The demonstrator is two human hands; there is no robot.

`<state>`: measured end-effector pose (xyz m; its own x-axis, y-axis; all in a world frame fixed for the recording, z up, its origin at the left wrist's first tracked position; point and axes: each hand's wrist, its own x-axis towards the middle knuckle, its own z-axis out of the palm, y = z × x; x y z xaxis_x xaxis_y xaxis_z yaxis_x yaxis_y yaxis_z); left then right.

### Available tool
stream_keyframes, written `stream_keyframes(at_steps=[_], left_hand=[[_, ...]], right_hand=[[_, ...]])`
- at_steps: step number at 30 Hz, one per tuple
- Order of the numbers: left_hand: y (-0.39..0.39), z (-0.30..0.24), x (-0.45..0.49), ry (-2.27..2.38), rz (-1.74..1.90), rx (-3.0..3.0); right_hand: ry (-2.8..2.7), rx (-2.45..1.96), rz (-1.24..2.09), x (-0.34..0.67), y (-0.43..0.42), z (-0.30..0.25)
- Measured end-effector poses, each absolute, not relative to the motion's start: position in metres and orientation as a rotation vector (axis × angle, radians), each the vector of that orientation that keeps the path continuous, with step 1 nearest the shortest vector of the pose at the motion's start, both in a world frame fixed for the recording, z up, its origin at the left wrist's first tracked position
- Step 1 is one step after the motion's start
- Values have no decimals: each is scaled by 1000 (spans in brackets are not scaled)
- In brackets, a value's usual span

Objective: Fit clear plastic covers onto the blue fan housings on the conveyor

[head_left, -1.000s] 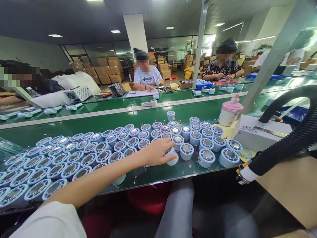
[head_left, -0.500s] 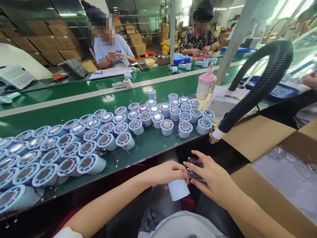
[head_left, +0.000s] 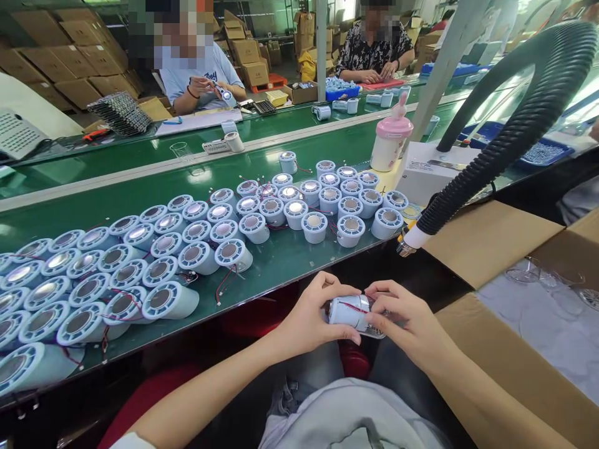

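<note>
Blue cylinder (head_left: pixel 344 315) between both hands, lower centre of frame
Left hand (head_left: pixel 312 310) clamped around its left end, right hand (head_left: pixel 406 319) closed on the right end, where a clear part (head_left: pixel 375 334) shows; red wire (head_left: pixel 352 306) along the side might pinch or snag if fingers press across it
</note>
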<state>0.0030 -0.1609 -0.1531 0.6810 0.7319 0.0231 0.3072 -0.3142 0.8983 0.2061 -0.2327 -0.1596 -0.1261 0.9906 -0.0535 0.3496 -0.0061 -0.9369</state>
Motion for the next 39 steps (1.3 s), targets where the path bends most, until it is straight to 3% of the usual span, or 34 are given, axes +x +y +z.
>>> stream_keyframes(at_steps=[10, 16, 18, 25, 39], left_hand=[[-165, -160, 1, 638, 401, 1584], [-172, -158, -1, 666, 433, 1196], [-173, -156, -3, 657, 418, 1260], [-172, -145, -8, 566, 525, 1652], [-174, -143, -12, 513, 549, 1829]], right_hand=[[-961, -1259, 1529, 218, -224, -153], [-1607, -1266, 1074, 219, -241, -157], [-1638, -1267, 1039, 220, -247, -159], [-1369, -1210, 1420, 222, -252, -158], [-1100, -1140, 1693, 218, -251, -150]])
